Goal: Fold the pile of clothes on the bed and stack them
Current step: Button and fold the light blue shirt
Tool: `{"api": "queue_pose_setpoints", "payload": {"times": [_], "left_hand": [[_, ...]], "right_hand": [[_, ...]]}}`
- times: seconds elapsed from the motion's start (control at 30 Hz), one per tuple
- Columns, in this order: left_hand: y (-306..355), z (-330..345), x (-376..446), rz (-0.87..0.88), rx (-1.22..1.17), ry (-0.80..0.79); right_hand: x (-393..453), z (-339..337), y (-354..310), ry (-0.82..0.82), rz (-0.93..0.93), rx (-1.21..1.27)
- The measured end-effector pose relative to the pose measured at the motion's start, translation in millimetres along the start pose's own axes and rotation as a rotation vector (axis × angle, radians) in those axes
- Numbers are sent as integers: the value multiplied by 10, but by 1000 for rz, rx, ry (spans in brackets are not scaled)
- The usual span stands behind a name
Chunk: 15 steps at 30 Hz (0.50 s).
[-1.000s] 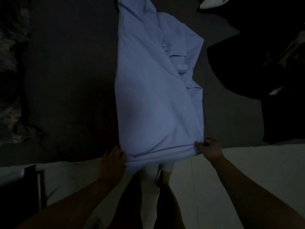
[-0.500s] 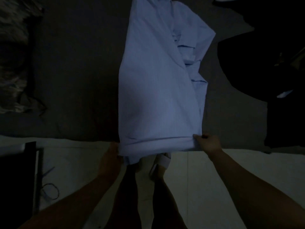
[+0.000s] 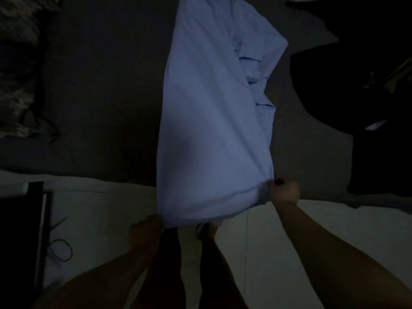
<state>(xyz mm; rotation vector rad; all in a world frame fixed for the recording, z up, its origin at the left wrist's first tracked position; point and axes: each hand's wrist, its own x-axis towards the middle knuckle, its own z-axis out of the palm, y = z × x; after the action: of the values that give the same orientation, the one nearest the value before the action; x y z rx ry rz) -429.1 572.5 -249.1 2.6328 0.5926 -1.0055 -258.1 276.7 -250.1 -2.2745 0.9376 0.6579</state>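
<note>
The light-blue shirt (image 3: 211,130) lies lengthwise on the dark bed (image 3: 100,85), near hem overhanging the edge, with the right hand (image 3: 284,192) and left hand (image 3: 146,228) fingers each pinching one hem corner.

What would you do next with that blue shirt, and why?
Probably carry the hem forward to fold the light blue shirt in half: the left hand and right hand each grip a bottom corner, and the hem hangs off the bed.
</note>
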Motion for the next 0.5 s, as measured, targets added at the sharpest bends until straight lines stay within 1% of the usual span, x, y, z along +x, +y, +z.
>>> {"api": "queue_pose_setpoints", "payload": {"times": [0.03,0.07,0.1,0.13,0.2,0.23,0.27,0.3,0.33,0.37,0.4,0.43,0.5], "left_hand": [[-6,10,-3,126,137,-16],[-6,19,28,253,245,1],[16,14,51,327,323,-45],[39,1,78,354,391,-96],[58,-11,174,455,488,-39],[94,-28,219,475,458,-38],[158,-50,267,508,447,-52],[257,-100,332,534,435,-40],[402,-197,398,552,422,-43],[537,-274,478,587,421,-5],[660,-337,576,619,420,68],[770,-413,679,606,421,115],[973,-575,849,542,409,110]], "right_hand": [[0,3,24,-3,5,-34],[1,0,49,-3,8,-74],[4,-2,68,6,9,-108],[4,-5,90,15,9,-132],[-30,-16,109,30,-21,-202],[-64,-21,113,41,-96,-280],[-94,-23,109,40,-233,-364],[-110,-12,106,30,-427,-431],[-119,20,103,-12,-653,-481],[-118,64,87,-69,-849,-528],[-122,108,40,-124,-965,-567],[-96,165,5,-171,-1010,-593],[-107,234,-116,-264,-976,-637]]}}
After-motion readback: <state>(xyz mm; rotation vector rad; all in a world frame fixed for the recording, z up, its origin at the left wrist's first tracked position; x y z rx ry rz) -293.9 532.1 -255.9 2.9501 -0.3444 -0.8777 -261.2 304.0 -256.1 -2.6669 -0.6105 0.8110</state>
